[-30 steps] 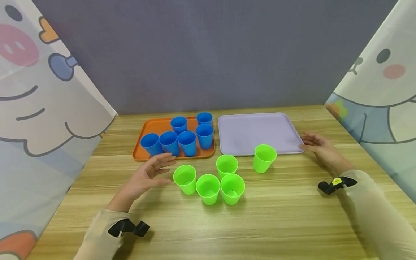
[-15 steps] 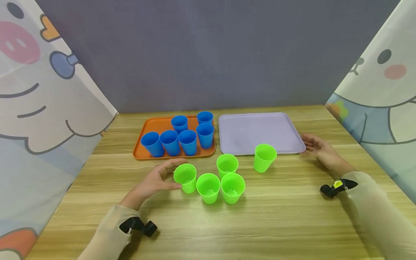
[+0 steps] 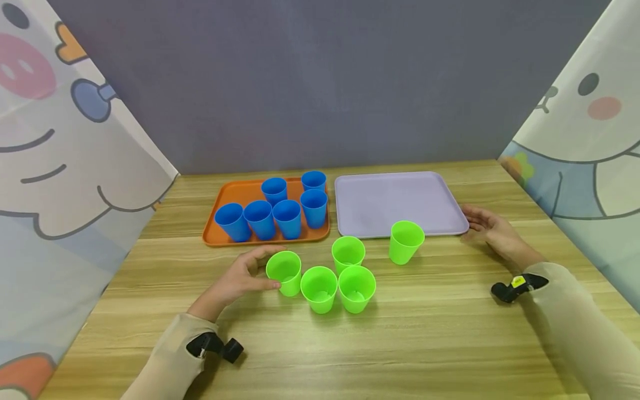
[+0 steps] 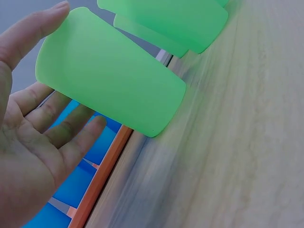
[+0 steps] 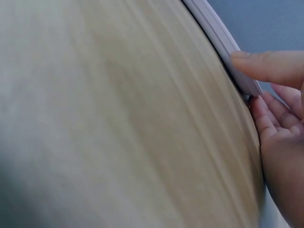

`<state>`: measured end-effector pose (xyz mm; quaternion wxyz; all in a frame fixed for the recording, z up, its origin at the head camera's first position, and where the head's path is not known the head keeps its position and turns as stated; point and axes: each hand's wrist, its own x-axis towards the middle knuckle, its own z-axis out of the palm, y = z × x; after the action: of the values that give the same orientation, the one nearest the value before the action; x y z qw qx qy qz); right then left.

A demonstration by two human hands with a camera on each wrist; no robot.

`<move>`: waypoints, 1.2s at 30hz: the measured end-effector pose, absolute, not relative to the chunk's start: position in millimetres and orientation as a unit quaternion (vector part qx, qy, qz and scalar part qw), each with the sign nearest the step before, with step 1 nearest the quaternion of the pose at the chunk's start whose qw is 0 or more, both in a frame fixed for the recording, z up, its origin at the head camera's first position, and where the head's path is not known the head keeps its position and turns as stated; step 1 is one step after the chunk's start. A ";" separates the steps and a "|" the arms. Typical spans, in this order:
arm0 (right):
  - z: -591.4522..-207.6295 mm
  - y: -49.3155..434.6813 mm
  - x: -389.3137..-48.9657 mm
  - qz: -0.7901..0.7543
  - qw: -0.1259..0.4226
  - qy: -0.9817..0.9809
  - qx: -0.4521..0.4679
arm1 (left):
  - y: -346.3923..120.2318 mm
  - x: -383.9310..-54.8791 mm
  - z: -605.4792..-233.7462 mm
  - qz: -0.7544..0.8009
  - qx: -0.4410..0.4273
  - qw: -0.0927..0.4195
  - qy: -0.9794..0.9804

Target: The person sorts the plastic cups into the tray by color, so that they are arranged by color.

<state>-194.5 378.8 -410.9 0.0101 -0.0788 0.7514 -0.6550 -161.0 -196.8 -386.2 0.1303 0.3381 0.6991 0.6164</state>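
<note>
Head view: left hand curls fingers round leftmost green cup, right hand loose-fingered by corner of lilac tray.

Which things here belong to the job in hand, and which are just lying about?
In the job, likely:
leftmost green cup, left hand around it
lilac tray, right hand at its corner
other green cups

Apparently aside, untouched:
blue cups
orange tray under them

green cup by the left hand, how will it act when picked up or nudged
The green cup is probably light for its size: its rim looks thin and nothing shows inside. It may tip if nudged up high, since it narrows toward its base. Pushed away from the left hand, it would likely bump the neighbouring green cup.
</note>
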 end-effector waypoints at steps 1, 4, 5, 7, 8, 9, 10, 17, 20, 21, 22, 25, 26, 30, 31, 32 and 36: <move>-410.7 378.9 -194.6 -0.653 0.011 0.754 -0.074 | -196.7 -161.1 -386.1 0.617 0.337 0.129 0.700; -409.6 377.8 -193.7 -0.640 0.013 0.766 -0.058 | -196.7 -161.1 -386.1 0.616 0.337 0.125 0.701; -409.2 377.2 -193.2 -0.637 0.013 0.769 -0.053 | -196.9 -161.1 -386.1 0.616 0.338 0.124 0.701; -409.2 376.3 -192.2 -0.632 0.014 0.774 -0.045 | -196.9 -161.0 -385.9 0.615 0.338 0.124 0.702; -409.2 375.9 -191.8 -0.632 0.014 0.774 -0.041 | -197.1 -161.1 -385.9 0.615 0.338 0.124 0.701; -409.3 375.7 -191.7 -0.636 0.014 0.770 -0.039 | -197.2 -161.2 -385.7 0.614 0.339 0.124 0.702; -409.3 375.6 -191.5 -0.635 0.013 0.771 -0.040 | -197.4 -161.5 -385.7 0.613 0.339 0.123 0.703; -408.8 375.8 -192.6 -0.627 0.007 0.778 -0.047 | -198.6 -163.2 -385.5 0.602 0.339 0.110 0.714; -407.8 375.5 -192.6 -0.618 0.008 0.785 -0.043 | -199.2 -163.2 -382.6 0.597 0.330 0.101 0.724; -407.3 375.4 -192.5 -0.614 0.009 0.788 -0.043 | -199.5 -163.4 -381.1 0.597 0.328 0.097 0.726; -407.0 375.2 -192.3 -0.613 0.010 0.789 -0.041 | -199.7 -163.9 -379.2 0.596 0.327 0.091 0.728; -406.1 374.6 -192.1 -0.610 0.009 0.792 -0.039 | -200.1 -166.7 -372.5 0.602 0.330 0.080 0.723; -405.7 374.2 -192.0 -0.610 0.008 0.791 -0.038 | -200.1 -167.8 -370.0 0.604 0.331 0.077 0.721; -405.4 373.1 -191.8 -0.608 0.006 0.793 -0.035 | -198.2 -172.6 -358.0 0.608 0.338 0.068 0.715; -405.4 372.9 -191.7 -0.605 0.005 0.795 -0.037 | -197.2 -173.6 -354.4 0.607 0.341 0.066 0.715; -405.7 373.0 -191.7 -0.603 0.005 0.797 -0.036 | -196.0 -174.7 -350.7 0.606 0.343 0.065 0.714; -407.2 373.9 -192.3 -0.597 0.003 0.801 -0.037 | -188.5 -179.9 -335.2 0.612 0.353 0.067 0.704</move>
<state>-192.3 373.9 -407.2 0.0027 -0.0374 0.8011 -0.5974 -179.9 -188.5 -335.2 0.0668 0.3533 0.7041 0.6123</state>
